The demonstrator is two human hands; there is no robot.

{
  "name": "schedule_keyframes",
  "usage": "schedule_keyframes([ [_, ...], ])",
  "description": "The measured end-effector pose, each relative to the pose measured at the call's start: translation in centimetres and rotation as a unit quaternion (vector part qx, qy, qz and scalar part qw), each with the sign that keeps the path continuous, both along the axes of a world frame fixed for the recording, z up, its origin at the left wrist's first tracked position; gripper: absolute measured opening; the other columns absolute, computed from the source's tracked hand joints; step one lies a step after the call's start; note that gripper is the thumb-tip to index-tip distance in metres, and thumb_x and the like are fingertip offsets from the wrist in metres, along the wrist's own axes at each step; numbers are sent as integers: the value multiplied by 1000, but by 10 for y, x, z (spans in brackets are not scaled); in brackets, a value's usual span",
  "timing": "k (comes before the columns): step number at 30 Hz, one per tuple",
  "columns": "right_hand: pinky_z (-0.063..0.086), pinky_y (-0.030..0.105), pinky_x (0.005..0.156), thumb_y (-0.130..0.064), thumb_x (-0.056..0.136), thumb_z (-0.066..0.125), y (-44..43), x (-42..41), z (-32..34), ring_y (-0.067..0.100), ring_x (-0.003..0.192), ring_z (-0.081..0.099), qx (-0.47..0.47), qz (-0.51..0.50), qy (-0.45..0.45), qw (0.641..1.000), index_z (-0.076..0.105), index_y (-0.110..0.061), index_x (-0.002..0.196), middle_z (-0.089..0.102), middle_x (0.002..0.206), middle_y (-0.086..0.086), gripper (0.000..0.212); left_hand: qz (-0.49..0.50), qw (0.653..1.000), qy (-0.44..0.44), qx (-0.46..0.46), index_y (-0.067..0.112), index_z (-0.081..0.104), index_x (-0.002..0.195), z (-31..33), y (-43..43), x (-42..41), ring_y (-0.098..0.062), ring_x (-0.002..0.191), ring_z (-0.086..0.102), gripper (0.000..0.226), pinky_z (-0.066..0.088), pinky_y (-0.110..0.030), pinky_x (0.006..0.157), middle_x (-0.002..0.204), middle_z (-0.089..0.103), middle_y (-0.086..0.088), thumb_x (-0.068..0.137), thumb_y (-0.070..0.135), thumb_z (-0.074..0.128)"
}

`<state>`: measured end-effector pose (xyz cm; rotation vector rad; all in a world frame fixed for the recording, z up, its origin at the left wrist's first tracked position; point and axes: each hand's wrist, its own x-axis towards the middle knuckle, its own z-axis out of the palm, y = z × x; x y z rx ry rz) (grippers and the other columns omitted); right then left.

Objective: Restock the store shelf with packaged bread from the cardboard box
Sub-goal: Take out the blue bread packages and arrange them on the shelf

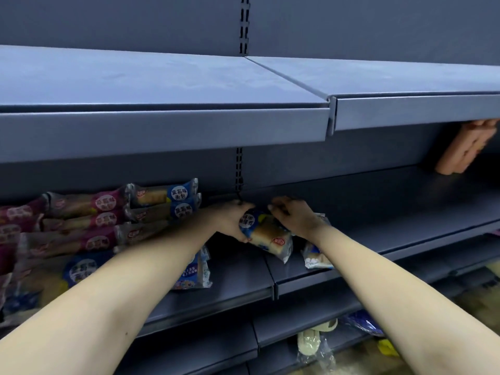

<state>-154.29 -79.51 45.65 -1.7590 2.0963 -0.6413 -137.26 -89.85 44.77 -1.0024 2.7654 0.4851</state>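
Both of my arms reach into the middle shelf (405,212) of a grey store rack. My left hand (232,217) and my right hand (293,215) grip one blue-labelled bread packet (267,234) between them, near the back of the shelf by the slotted upright. Another blue packet (315,257) lies under my right wrist. A third (193,272) sits below my left forearm. Left of my hands, stacked bread packets with purple labels (81,220) and blue labels (167,201) fill the shelf. The cardboard box is out of view.
The top shelf (162,85) overhangs my hands and carries nothing. An orange-pink package (460,150) leans at the far right under the upper shelf. Lower shelves hold bagged slippers (311,339) and a blue item (362,323).
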Motion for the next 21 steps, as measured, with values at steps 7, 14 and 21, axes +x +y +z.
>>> schedule_keyframes([
  [7,45,37,95,-49,77,63,12,10,-13,30,120,50,130,25,95,987,18,-24,147,52,132,10,87,30,991,32,-130,26,19,148,-2,7,-6,-31,128,43,99,39,-44,102,145,35,-8,70,46,77],
  [14,43,49,97,-35,82,63,5,23,-3,37,123,45,-100,-143,6,985,4,-21,151,38,137,15,92,277,887,357,99,17,8,152,27,23,-12,-32,135,36,90,38,-41,107,154,21,-12,86,41,65],
  [21,38,38,105,-28,85,60,21,42,-8,30,126,41,-169,24,-59,984,12,-14,152,33,136,13,83,256,787,487,279,18,51,120,25,39,-20,-13,94,66,53,54,-21,74,107,68,-2,75,28,77],
])
